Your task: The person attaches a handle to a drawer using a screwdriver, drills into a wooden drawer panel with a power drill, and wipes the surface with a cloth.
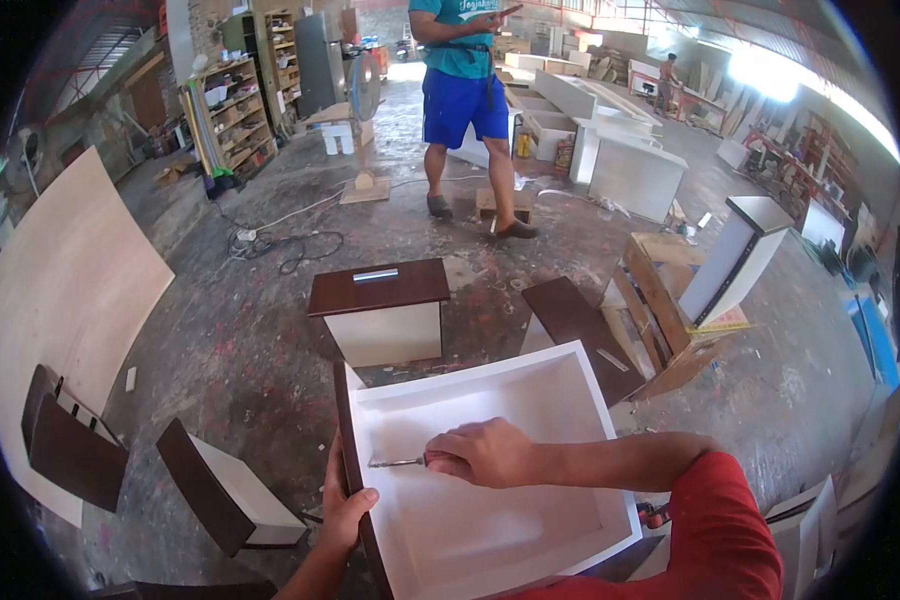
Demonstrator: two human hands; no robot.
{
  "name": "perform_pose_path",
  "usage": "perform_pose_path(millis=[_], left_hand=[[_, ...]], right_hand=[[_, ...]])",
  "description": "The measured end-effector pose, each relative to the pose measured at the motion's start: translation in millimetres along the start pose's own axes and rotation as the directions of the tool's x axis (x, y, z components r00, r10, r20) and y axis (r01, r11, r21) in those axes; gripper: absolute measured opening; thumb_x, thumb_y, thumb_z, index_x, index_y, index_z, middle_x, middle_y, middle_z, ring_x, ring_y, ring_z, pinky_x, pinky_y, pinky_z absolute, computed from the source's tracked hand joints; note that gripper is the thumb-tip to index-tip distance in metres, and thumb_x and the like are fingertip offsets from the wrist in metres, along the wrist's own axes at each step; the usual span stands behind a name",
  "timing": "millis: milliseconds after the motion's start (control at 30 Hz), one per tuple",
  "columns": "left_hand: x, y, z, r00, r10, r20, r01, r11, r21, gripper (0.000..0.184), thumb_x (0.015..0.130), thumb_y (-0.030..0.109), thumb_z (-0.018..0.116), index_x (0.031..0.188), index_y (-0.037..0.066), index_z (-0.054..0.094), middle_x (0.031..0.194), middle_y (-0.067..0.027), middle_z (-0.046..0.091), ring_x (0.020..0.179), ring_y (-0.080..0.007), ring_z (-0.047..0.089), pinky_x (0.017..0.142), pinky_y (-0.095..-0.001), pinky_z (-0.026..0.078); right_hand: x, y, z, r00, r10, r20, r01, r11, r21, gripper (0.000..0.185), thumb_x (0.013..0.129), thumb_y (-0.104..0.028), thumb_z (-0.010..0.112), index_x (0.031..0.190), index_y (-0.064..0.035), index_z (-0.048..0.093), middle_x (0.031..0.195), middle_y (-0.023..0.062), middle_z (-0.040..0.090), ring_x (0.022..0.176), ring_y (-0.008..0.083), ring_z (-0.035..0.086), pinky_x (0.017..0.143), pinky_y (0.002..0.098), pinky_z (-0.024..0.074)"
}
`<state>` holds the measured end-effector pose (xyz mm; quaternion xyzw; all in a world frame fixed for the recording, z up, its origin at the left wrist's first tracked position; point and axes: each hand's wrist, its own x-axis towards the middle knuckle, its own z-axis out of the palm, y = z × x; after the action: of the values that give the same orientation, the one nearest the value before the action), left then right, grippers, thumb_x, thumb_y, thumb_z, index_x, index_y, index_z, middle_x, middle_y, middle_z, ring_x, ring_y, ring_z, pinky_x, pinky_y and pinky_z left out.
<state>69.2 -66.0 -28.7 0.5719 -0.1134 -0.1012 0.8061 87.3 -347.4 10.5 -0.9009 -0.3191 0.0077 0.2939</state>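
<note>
A white drawer [592,385] with a dark brown front panel [351,450] lies tilted before me, its open side up. My left hand [344,512] is closed around the edge of that panel, thumb over the rim and fingers on the outer face. Inside the drawer, my right hand [488,452] is wrapped around the handle of a screwdriver [398,463]. Its metal shaft points left, and the tip meets the inner side of the front. Whether a screw sits at the tip is too small to tell.
Other brown-fronted drawers [385,335] stand around on the stained floor. One white drawer [735,262] rests on a wooden crate [675,350]. A curved plywood sheet [70,300] is at left. Ahead, a person in blue shorts [466,100] stands near a fan [364,88] and cables [290,245].
</note>
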Motion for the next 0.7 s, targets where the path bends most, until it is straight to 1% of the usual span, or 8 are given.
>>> perform_pose_path(millis=[67, 100, 200, 300, 400, 500, 633, 700], left_hand=[[-2.7, 3.0, 1.7, 1.000, 0.004, -0.002, -0.004, 1.000, 0.007, 0.112, 0.078, 0.027, 0.077, 0.167, -0.001, 0.016, 0.161, -0.0202, 0.039, 0.148, -0.0310, 0.042, 0.123, -0.0434, 0.033], [-2.5, 3.5, 0.9, 1.000, 0.008, -0.004, -0.008, 1.000, 0.019, 0.112, 0.078, 0.027, 0.077, 0.167, -0.002, 0.016, 0.160, -0.0202, 0.040, 0.148, -0.0311, 0.043, 0.122, -0.0434, 0.033], [-2.0, 2.8, -0.7, 1.000, 0.005, -0.003, -0.005, 1.000, 0.024, 0.112, 0.078, 0.027, 0.077, 0.167, -0.002, 0.016, 0.158, -0.0203, 0.042, 0.146, -0.0313, 0.045, 0.121, -0.0434, 0.035], [3.0, -0.8, -2.3, 1.000, 0.020, 0.020, -0.020, 1.000, 0.011, 0.112, 0.077, 0.028, 0.078, 0.166, -0.002, 0.018, 0.155, -0.0199, 0.046, 0.143, -0.0310, 0.049, 0.119, -0.0433, 0.039], [2.1, -0.1, 0.3, 1.000, 0.016, 0.004, -0.017, 1.000, 0.015, 0.112, 0.076, 0.028, 0.078, 0.166, -0.002, 0.019, 0.154, -0.0193, 0.047, 0.141, -0.0309, 0.050, 0.117, -0.0433, 0.040], [1.7, -0.7, 3.2, 1.000, 0.016, 0.010, -0.016, 1.000, -0.020, 0.110, 0.075, 0.027, 0.076, 0.166, -0.001, 0.020, 0.152, -0.0186, 0.048, 0.139, -0.0312, 0.051, 0.117, -0.0441, 0.041], [1.0, -0.7, 4.3, 0.999, 0.030, 0.012, -0.030, 0.999, -0.013, 0.107, 0.076, 0.025, 0.073, 0.165, 0.000, 0.019, 0.152, -0.0199, 0.048, 0.139, -0.0321, 0.052, 0.117, -0.0453, 0.042], [1.4, 1.0, 5.5, 0.999, 0.033, 0.011, -0.033, 0.999, -0.011, 0.107, 0.077, 0.024, 0.072, 0.166, 0.000, 0.018, 0.153, -0.0202, 0.047, 0.139, -0.0322, 0.052, 0.117, -0.0458, 0.042]], right_hand=[[6.5, -0.7, -5.4, 0.947, 0.195, 0.254, -0.237, 0.960, 0.150, 0.034, 0.105, -0.041, 0.065, 0.118, -0.0098, 0.068, 0.092, 0.0092, 0.074, 0.089, 0.0311, 0.072, 0.078, 0.0433, 0.0560], [13.2, -4.0, -12.7, 0.872, 0.263, 0.412, -0.423, 0.830, 0.363, 0.040, 0.109, -0.045, 0.058, 0.123, -0.0080, 0.067, 0.095, 0.0092, 0.074, 0.088, 0.0307, 0.071, 0.080, 0.0452, 0.0546], [14.6, -7.8, -21.2, 0.851, 0.301, 0.429, -0.482, 0.772, 0.414, 0.025, 0.107, -0.029, 0.062, 0.118, -0.0077, 0.066, 0.101, 0.0082, 0.074, 0.087, 0.0257, 0.073, 0.080, 0.0418, 0.0570], [-1.2, 6.9, -2.3, 0.998, 0.044, 0.034, -0.052, 0.959, 0.279, 0.024, 0.103, -0.028, 0.068, 0.116, -0.0079, 0.067, 0.106, 0.0078, 0.074, 0.093, 0.0260, 0.072, 0.081, 0.0414, 0.0581], [-3.1, 7.8, -1.8, 0.951, -0.234, -0.203, 0.228, 0.972, -0.049, 0.025, 0.099, -0.028, 0.073, 0.114, -0.0086, 0.067, 0.110, 0.0070, 0.073, 0.098, 0.0277, 0.071, 0.080, 0.0419, 0.0594], [-4.8, 2.3, -2.0, 0.934, -0.293, -0.206, 0.244, 0.942, -0.232, 0.027, 0.100, -0.032, 0.072, 0.113, -0.0093, 0.068, 0.102, 0.0070, 0.074, 0.096, 0.0295, 0.072, 0.078, 0.0426, 0.0597], [2.8, -6.6, -3.5, 0.974, 0.193, 0.120, -0.204, 0.975, 0.086, 0.029, 0.102, -0.036, 0.071, 0.115, -0.0106, 0.069, 0.082, 0.0086, 0.074, 0.093, 0.0313, 0.073, 0.077, 0.0454, 0.0585], [10.9, -1.3, -12.6, 0.936, 0.248, 0.251, -0.316, 0.907, 0.280, 0.030, 0.102, -0.037, 0.071, 0.116, -0.0107, 0.068, 0.089, 0.0091, 0.075, 0.095, 0.0326, 0.073, 0.078, 0.0466, 0.0582]])
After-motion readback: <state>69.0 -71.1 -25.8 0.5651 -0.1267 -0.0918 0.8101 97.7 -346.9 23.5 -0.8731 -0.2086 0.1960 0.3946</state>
